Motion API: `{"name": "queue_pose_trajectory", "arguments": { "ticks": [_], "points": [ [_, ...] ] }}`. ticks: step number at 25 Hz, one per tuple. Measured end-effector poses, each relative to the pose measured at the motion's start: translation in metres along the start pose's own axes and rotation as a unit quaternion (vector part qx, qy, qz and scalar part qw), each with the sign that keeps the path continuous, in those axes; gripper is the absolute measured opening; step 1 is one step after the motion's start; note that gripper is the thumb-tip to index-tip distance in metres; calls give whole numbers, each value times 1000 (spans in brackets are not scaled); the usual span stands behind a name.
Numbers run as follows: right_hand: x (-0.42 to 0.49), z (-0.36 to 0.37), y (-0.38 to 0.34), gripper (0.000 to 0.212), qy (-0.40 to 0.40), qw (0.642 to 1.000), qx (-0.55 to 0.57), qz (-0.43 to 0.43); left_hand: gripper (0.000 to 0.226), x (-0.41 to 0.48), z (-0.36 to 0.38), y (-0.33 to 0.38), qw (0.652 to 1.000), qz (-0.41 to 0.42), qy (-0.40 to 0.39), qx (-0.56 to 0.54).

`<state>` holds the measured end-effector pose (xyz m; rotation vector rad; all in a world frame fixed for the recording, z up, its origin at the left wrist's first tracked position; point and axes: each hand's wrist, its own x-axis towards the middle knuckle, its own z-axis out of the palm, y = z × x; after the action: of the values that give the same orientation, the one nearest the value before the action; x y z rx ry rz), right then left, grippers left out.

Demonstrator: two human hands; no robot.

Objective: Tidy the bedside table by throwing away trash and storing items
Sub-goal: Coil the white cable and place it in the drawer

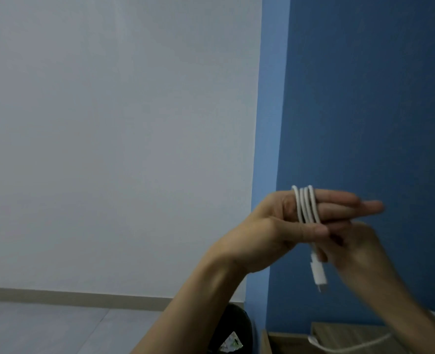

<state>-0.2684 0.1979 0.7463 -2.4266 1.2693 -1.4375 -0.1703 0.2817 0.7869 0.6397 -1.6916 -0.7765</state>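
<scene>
Cable (pixel 305 205) wound round left hand (pixel 277 223), thumb-pinned

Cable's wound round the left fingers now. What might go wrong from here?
1. The cable loops sit on the left hand's straight fingers, pinned only by the thumb; they may slide off and unravel.
2. The plug hangs free below the blurred right hand; it may swing or slip out.
3. The table barely shows at the bottom edge, so storing risks a miss.
</scene>
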Motion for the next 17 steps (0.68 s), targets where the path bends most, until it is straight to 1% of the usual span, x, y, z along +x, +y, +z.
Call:
{"name": "queue_pose_trajectory", "arguments": {
  "ticks": [1, 2, 3, 4, 5, 6, 7, 9, 10, 11, 13, 15, 17],
  "points": [
    [-14, -11, -3, 65, -159, 973, 97, -136, 45, 0, -4, -1, 1000, 2, 27, 16],
    [-4, -14, 7, 53, -87, 963, 119, -227, 44, -1, -8, -3, 998, 2, 52, 30],
    [-1, -20, 21, 34, -49, 954, 87, -283, 44, -1, -12, -5, 996, 2, 78, 44],
    [-4, -27, 26, 18, -35, 937, 17, -346, 45, -2, -15, -6, 993, 2, 99, 59],
    [-2, -32, 17, 12, -41, 926, -7, -376, 45, -2, -17, -7, 989, 0, 117, 85],
    [2, -38, 17, 14, -21, 907, -16, -420, 44, -3, -18, -9, 985, -10, 123, 122],
    [4, -41, 14, 20, -5, 894, -20, -447, 42, -3, -18, -11, 979, -27, 114, 165],
    [16, -61, 15, 29, -8, 884, 13, -468, 31, -5, -15, -13, 973, -51, 62, 216],
    [24, -73, 12, 27, -17, 884, 34, -465, 25, -7, -13, -13, 975, -61, 42, 210],
    [30, -78, 9, 25, -19, 887, 65, -456, 21, -8, -12, -13, 981, -67, 32, 181],
    [36, -77, 3, 20, -27, 896, 144, -419, 24, -10, -14, -16, 990, -68, 13, 120],
    [44, -68, 3, 16, -31, 893, 217, -394, 29, -11, -15, -19, 995, -62, -32, 67],
    [48, -62, 1, 16, -52, 883, 299, -358, 32, -13, -11, -19, 997, -67, -43, 5]
  ]
}}
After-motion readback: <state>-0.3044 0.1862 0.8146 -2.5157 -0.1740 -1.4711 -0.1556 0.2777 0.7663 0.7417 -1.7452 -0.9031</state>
